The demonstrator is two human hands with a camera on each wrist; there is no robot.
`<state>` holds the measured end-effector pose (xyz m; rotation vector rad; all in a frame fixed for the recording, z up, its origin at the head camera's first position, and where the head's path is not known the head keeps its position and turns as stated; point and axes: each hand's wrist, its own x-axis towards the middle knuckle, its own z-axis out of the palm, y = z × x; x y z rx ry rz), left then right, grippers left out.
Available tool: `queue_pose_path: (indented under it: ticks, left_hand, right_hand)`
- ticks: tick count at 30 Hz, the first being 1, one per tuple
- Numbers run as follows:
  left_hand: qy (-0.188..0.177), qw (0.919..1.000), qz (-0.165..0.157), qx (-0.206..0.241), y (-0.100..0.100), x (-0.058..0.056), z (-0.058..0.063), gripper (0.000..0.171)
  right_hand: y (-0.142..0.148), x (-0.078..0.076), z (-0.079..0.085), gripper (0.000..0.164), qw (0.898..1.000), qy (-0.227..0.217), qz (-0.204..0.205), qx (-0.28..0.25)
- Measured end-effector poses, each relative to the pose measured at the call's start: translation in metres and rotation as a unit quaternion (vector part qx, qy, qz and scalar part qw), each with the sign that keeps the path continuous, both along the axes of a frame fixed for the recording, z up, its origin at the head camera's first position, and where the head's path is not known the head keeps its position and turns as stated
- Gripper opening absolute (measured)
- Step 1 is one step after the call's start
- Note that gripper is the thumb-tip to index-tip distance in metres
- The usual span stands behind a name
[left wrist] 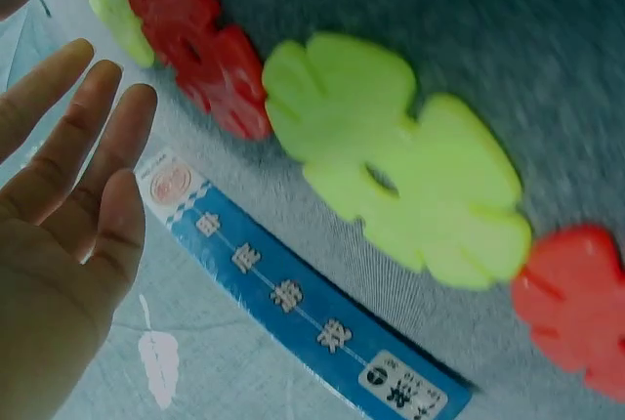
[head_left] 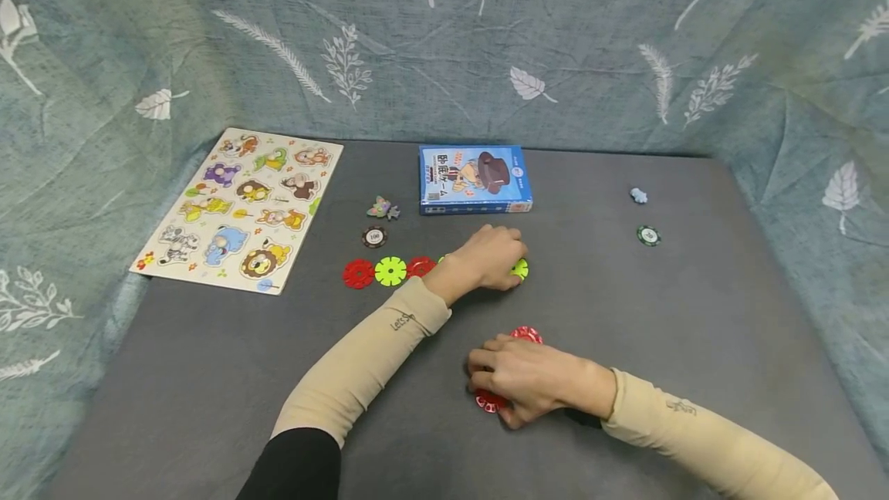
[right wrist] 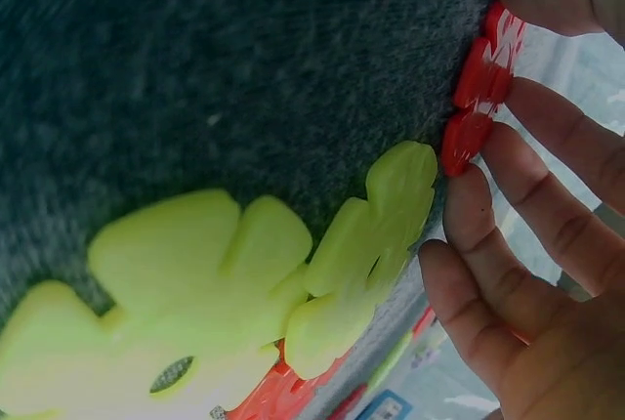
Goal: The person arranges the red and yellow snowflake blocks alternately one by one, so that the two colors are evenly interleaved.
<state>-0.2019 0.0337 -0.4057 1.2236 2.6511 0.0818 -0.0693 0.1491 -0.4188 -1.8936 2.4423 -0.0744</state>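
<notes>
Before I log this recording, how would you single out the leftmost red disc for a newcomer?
On the grey table lies an animal puzzle board. Right of its lower end, in the head view, the leftmost red disc starts a row. It has a yellow-green disc on its right only; the next red disc has one on each side.

A grey-teal cloth [head_left: 417, 68] is hanging behind a dark grey tabletop [head_left: 694, 315], wrapping round its left and right sides and creasing near both far corners. White printed leaves [head_left: 528, 85] and feathery sprigs [head_left: 276, 45] are standing out across the cloth, leaning at differing angles. The tabletop is stretching back with a matt finish, its far edge meeting the cloth. Soft, fairly even light is falling over both.
</notes>
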Motion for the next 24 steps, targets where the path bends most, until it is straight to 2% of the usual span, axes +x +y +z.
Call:
queue_pose_path:
  ticks: [7, 11, 17, 24]
  left_hand:
    - [-0.008, 0.9999, -0.006, 0.002, 0.002, 0.002, -0.004, 0.028]
    - [-0.017, 0.9997, -0.008, 0.016, 0.001, 0.002, -0.005, 0.026]
    - [-0.014, 0.9996, -0.006, 0.023, 0.0, 0.003, -0.006, 0.023]
    - [-0.022, 0.9995, 0.014, 0.016, 0.002, 0.003, -0.005, 0.028]
  right_hand:
    - [0.0, 0.003, 0.0, 0.039, 1.0, -0.002, 0.012, -0.019]
    - [0.005, 0.003, 0.005, 0.041, 0.999, -0.009, 0.001, -0.031]
    - [0.027, -0.008, 0.016, 0.042, 0.997, -0.026, -0.059, -0.034]
    - [0.056, -0.029, 0.024, 0.038, 0.988, -0.033, -0.132, -0.071]
